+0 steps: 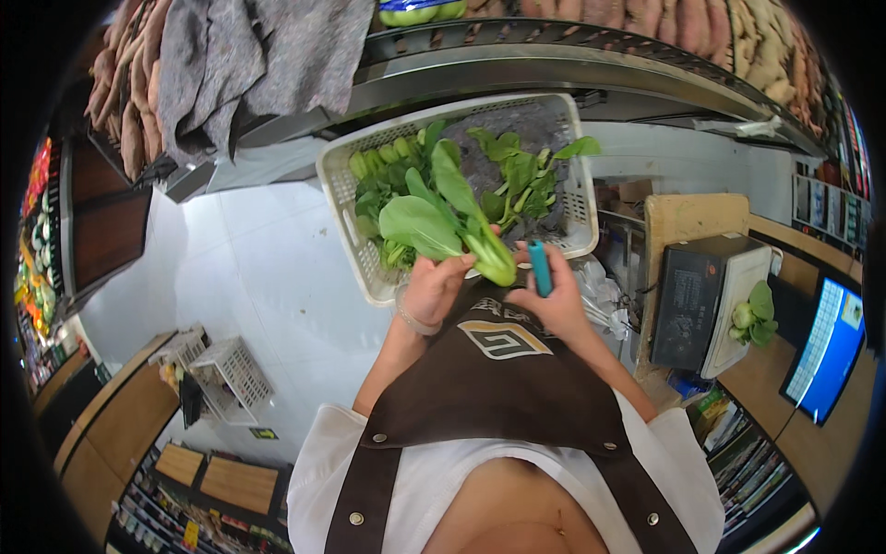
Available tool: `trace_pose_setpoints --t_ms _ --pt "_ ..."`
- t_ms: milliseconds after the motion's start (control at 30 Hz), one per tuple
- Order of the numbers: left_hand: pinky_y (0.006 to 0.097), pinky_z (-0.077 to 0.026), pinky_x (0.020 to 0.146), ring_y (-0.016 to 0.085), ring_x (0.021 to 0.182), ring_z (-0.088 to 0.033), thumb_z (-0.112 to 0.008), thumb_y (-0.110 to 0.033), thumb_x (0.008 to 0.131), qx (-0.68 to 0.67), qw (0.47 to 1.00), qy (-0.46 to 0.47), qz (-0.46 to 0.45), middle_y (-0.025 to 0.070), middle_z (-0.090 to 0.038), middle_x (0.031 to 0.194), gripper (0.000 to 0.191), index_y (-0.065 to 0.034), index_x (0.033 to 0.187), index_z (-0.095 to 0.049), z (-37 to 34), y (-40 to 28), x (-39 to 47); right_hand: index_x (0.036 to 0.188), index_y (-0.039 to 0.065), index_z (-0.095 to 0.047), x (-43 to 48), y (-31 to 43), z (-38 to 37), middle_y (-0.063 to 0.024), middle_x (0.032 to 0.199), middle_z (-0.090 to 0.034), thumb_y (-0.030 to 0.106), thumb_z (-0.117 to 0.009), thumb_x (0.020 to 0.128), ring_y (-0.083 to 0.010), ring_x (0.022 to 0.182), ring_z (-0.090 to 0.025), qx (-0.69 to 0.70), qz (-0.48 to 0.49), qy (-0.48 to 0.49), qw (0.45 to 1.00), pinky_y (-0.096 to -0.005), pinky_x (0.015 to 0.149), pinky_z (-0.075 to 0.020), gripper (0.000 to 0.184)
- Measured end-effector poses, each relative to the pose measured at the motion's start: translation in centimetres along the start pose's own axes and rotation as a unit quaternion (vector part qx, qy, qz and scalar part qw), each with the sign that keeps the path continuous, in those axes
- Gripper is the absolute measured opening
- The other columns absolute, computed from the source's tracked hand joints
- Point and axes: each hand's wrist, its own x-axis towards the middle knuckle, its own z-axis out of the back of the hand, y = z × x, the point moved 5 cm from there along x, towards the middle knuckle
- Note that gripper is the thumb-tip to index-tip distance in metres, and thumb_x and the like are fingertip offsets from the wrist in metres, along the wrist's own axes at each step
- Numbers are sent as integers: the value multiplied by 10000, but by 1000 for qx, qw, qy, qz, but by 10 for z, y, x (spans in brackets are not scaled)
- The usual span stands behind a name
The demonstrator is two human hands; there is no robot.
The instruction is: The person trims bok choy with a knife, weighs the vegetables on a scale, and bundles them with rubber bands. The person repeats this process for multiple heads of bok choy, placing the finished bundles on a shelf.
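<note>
My left hand [435,287] grips a head of bok choy [450,208] around its stalks, leaves pointing away from me and the pale base towards my apron. In my right hand [554,291] is a small tool with a teal handle [539,269], held close beside the base; its blade, if any, is hidden. Beneath both hands stands a white perforated plastic crate [332,183]. More bok choy [387,166] lies stacked along its left side. Loose leafy greens [519,176] rest on a dark grey cloth [471,131] at its right.
A produce rack [540,66] with sweet potatoes [644,24] and a grey felt cloth [277,55] runs across the front. To the right, bok choy [754,315] sits on a weighing scale [716,311] near a lit screen [824,350]. White baskets [232,377] stand on the floor at left.
</note>
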Motion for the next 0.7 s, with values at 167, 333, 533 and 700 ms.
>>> trace_pose_setpoints --t_ms 167,333,533,700 --pt "365 -504 927 228 1093 -602 -692 -139 926 85 989 114 -46 175 -563 1365 610 8 1449 -414 -55 2 -1 1263 55 -558 2 24 -2 -73 965 -666 243 -691 954 -40 595 -498 189 -9 -27 982 -188 556 -408 385" --pt "283 -499 779 123 789 -585 -687 -128 953 82 994 45 62 94 -687 1112 355 14 1266 -595 -49 21 -1 1246 58 -566 -16 15 -6 -65 833 -651 335 -595 1019 -59 500 -448 340 -131 37 931 -206 487 -385 359" --pt "286 -507 833 115 906 -634 -748 -201 920 261 963 -48 34 61 -716 1004 285 17 1095 -693 -34 29 -2 1203 51 -589 -23 6 4 17 723 -573 247 -705 954 -40 506 -462 151 -52 -121 980 -194 466 -357 337" --pt "272 -491 866 123 942 -616 -737 -220 928 283 958 16 47 67 -697 1068 326 -2 1162 -678 -4 57 2 899 114 -565 -34 -12 67 67 626 -475 206 -696 941 -48 478 -438 154 -105 -163 969 -206 431 -325 165"
